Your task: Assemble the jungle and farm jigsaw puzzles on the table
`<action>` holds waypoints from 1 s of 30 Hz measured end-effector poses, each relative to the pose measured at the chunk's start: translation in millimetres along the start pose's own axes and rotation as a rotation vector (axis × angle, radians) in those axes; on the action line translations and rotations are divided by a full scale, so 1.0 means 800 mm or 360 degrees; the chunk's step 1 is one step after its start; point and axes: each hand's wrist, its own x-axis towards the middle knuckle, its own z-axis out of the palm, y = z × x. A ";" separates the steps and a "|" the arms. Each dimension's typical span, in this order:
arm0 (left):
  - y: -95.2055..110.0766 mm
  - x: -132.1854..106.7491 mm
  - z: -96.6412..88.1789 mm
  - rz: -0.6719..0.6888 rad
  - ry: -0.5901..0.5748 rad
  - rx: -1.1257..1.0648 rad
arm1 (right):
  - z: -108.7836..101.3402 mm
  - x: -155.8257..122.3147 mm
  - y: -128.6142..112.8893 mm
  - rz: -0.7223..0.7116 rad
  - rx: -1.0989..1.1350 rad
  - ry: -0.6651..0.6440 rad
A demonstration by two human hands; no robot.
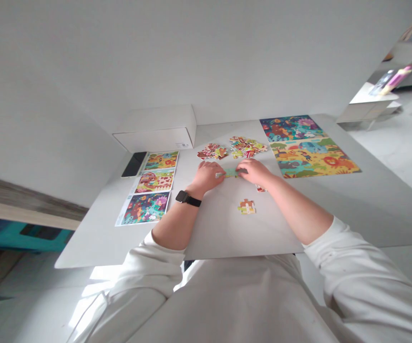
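A short strip of joined light green jigsaw puzzle pieces [231, 173] lies on the table between my two hands. My left hand [209, 175], with a dark watch on its wrist, has its fingers closed on the strip's left end. On the right end, my right hand [253, 170] holds with fingertips pinched. My fingers hide part of both ends. Closer to me lie a few joined orange and green puzzle pieces [247, 206]. A red and white puzzle piece [261, 189] peeks out by my right wrist.
Behind my hands sit two heaps of loose pieces, a left heap [211, 151] and a right heap [248, 146]. Two assembled puzzles [313, 157] lie at the right. A picture sheet [153, 182], a black phone [133, 164] and a white box [156, 139] occupy the left side, by the wall.
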 end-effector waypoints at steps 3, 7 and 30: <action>0.005 -0.001 -0.003 -0.0021 -0.0014 0.0038 | 0.000 0.000 0.002 -0.0017 -0.0001 -0.0011; 0.012 -0.002 -0.007 -0.0003 -0.0059 0.0063 | 0.000 0.000 0.002 -0.0032 -0.0018 -0.0004; 0.027 0.004 0.021 0.0247 -0.0116 -0.0095 | -0.018 -0.003 0.024 0.0113 -0.0082 -0.0033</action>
